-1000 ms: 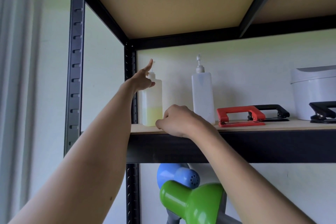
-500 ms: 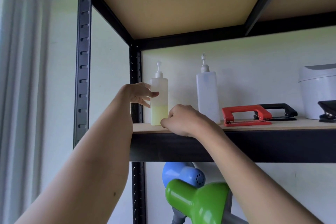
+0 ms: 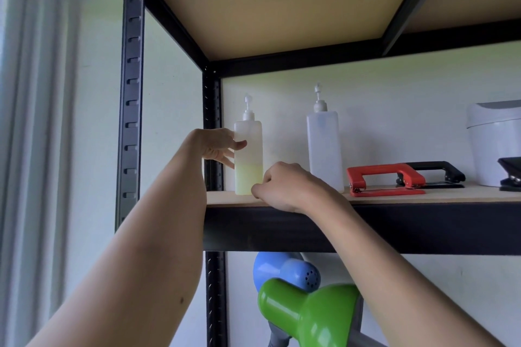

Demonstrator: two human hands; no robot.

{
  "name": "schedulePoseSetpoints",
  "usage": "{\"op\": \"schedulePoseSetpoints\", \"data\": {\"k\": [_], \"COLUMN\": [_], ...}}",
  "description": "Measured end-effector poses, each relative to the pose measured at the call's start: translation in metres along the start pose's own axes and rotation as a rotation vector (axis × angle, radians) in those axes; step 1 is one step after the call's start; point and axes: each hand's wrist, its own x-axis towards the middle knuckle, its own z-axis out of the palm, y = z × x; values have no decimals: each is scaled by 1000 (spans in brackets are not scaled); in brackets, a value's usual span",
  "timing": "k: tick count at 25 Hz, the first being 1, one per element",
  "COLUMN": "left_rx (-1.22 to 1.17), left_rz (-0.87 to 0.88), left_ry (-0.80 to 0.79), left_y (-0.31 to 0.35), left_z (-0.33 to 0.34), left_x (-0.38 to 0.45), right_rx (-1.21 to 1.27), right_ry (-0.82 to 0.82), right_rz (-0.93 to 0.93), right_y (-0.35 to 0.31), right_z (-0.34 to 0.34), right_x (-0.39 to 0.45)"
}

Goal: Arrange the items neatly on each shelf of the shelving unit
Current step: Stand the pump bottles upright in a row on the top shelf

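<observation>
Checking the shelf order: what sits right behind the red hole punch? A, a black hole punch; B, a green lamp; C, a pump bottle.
A: a black hole punch lies just behind the red hole punch on the shelf.

Both arms reaching up & fwd. Left hand (image 3: 217,146) raised, thumb & fingers spreading in a loose grip. Right hand (image 3: 284,186) curling into a fist, knuckles up, lower than left.

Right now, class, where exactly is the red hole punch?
In the head view, the red hole punch sits on the shelf, right of centre, between the clear pump bottle and the black hole punch just behind it.
</observation>
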Motion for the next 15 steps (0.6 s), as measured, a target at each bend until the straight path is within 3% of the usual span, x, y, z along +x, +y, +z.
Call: {"op": "schedulePoseSetpoints", "data": {"k": [15], "left_rx": [-28], "left_rz": [-6], "left_ry": [9], "left_y": [0], "left_z": [5], "left_x": [-7], "right_rx": [1], "right_ry": [3], "right_rz": [0], "right_y": [0], "right_z": [1], "right_x": [2]}}
